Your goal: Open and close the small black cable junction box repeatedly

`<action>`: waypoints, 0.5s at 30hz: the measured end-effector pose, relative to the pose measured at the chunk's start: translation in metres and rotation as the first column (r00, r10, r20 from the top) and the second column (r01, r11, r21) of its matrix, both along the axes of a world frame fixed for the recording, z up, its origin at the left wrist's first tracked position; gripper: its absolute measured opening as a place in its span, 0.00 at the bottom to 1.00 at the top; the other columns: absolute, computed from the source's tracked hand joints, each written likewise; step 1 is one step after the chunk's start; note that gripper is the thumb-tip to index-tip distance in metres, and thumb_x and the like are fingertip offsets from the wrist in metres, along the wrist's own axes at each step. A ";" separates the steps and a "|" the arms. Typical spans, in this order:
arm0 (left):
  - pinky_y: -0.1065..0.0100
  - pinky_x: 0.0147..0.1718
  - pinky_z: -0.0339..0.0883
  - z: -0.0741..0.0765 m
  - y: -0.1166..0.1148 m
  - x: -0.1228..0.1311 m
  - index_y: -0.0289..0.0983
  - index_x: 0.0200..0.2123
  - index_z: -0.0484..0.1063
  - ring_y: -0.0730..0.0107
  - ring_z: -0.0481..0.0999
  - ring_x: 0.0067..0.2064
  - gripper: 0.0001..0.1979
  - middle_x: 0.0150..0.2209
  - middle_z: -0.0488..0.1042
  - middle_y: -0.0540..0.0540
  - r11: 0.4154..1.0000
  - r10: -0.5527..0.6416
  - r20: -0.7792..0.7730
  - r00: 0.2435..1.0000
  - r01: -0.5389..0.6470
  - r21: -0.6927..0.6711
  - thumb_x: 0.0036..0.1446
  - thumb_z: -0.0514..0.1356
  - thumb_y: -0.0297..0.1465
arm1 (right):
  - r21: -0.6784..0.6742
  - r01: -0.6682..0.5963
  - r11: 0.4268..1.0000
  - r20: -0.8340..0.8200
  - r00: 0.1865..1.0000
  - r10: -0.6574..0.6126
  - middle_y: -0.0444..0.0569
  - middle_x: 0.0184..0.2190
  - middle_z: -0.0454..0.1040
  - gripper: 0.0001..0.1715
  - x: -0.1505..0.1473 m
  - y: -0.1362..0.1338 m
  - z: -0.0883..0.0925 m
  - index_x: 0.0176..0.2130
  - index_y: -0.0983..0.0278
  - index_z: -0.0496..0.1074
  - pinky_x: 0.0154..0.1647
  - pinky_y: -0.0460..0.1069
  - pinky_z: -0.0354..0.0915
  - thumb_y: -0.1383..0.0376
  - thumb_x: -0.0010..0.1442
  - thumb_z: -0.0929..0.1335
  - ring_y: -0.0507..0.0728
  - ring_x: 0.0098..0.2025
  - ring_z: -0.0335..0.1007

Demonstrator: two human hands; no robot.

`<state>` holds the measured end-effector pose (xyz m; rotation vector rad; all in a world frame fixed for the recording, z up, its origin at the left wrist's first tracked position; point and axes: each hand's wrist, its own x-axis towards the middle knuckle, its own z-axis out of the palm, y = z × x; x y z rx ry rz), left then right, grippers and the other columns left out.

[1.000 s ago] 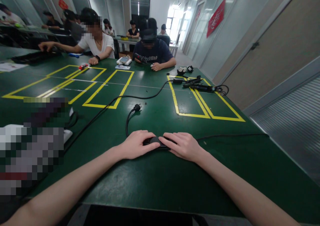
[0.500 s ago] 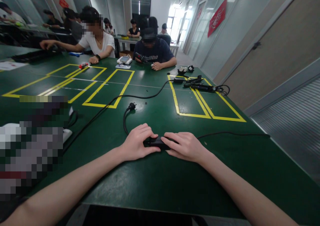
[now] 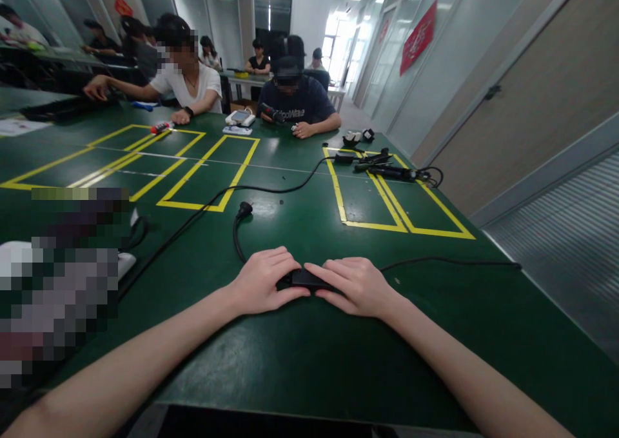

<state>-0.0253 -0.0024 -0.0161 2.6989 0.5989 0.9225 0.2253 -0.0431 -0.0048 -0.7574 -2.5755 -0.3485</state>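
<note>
- A long room with glass walls; a green table is marked with yellow tape in rectangles, and other people sit at its far side.
- A red banner hangs on the right wall, and its writing is too small to read.
- A person opposite wears a dark shirt with white letters across the chest that cannot be read whole.
- The adapter is a flat black brick with no label in sight. It lies on the table near the front edge, between the two hands.
- The left hand grasps its left end, with the fingers curled over it.
- The right hand grasps its right end, with the fingers laid along the top.
- A black cord curves from the left hand up to a plug; another thin cord runs off to the right.
- A longer cable crosses the table toward a heap of black gear inside the right rectangle.
- Compared with half a second ago, the plug lies further left, the cord's loop has swung with it, the hands sit closer together and less of the adapter shows.
</note>
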 end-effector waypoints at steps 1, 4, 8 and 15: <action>0.65 0.33 0.67 0.000 0.001 -0.001 0.35 0.38 0.74 0.64 0.75 0.34 0.20 0.33 0.78 0.44 1.000 0.009 -0.016 1.000 -0.010 -0.014 0.71 0.57 0.46 | -0.015 0.002 1.000 0.028 1.000 -0.002 0.51 0.38 0.79 0.25 -0.001 0.000 0.000 0.62 0.67 0.68 0.31 0.49 0.67 0.55 0.77 0.58 0.54 0.32 0.76; 0.67 0.32 0.67 0.000 0.002 -0.003 0.35 0.37 0.74 0.65 0.75 0.34 0.20 0.32 0.77 0.45 0.997 0.005 -0.053 0.999 -0.010 -0.076 0.70 0.57 0.46 | -0.056 0.023 0.998 0.105 0.994 -0.017 0.51 0.40 0.77 0.27 -0.003 -0.001 0.001 0.65 0.64 0.66 0.30 0.48 0.66 0.54 0.76 0.60 0.54 0.33 0.75; 0.63 0.39 0.73 0.002 0.004 -0.005 0.35 0.48 0.74 0.62 0.78 0.40 0.16 0.39 0.80 0.42 0.997 -0.011 0.012 1.000 0.012 -0.079 0.71 0.58 0.42 | -0.106 0.056 0.993 0.090 0.995 -0.046 0.50 0.39 0.76 0.27 0.006 0.002 -0.001 0.67 0.61 0.66 0.31 0.47 0.67 0.57 0.73 0.63 0.54 0.32 0.74; 0.44 0.64 0.64 0.001 0.012 -0.009 0.39 0.64 0.67 0.51 0.68 0.66 0.22 0.63 0.71 0.36 0.993 0.103 0.126 0.987 -0.109 0.041 0.68 0.60 0.32 | -0.291 0.277 0.916 -0.475 0.789 -0.389 0.57 0.50 0.80 0.27 0.064 0.028 -0.006 0.60 0.63 0.72 0.49 0.57 0.75 0.55 0.66 0.69 0.65 0.49 0.78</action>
